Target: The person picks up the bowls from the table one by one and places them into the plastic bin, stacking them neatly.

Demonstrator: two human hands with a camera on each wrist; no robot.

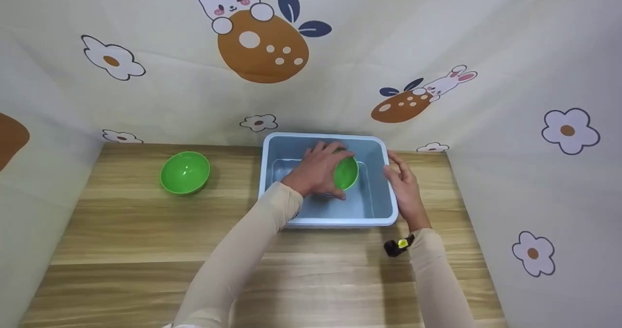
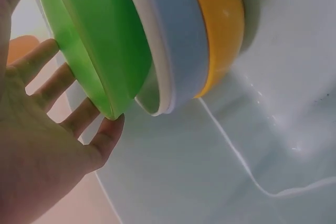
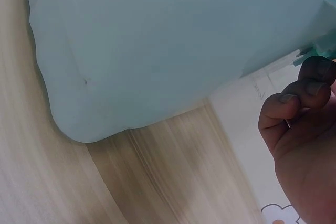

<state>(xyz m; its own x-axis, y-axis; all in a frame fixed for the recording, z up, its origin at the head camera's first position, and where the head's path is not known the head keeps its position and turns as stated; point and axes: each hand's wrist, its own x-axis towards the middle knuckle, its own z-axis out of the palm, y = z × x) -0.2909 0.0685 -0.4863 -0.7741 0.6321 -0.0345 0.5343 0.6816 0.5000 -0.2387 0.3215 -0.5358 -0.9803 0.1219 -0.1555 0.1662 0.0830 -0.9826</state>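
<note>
A light blue plastic tub (image 1: 324, 136) stands at the back middle of the wooden table. My left hand (image 1: 326, 159) reaches into it and grips a green bowl (image 1: 347, 173) by the rim. The left wrist view shows this green bowl (image 2: 100, 40) tilted and nested in a blue bowl (image 2: 176, 40), which sits in an orange bowl (image 2: 220, 24) on the tub floor (image 2: 210, 182). My left hand (image 2: 58, 108) has its fingertips on the green rim. My right hand (image 1: 399, 175) rests against the tub's right rim, holding nothing. In the right wrist view its fingers (image 3: 294, 103) are loosely bent beside the tub wall (image 3: 157, 40).
A second green bowl (image 1: 185, 172) stands alone on the table's left side. The wooden table (image 1: 146, 250) is enclosed at the back and sides by a printed fabric backdrop (image 1: 437, 51). A small black and yellow device (image 1: 398, 246) is strapped at my right wrist.
</note>
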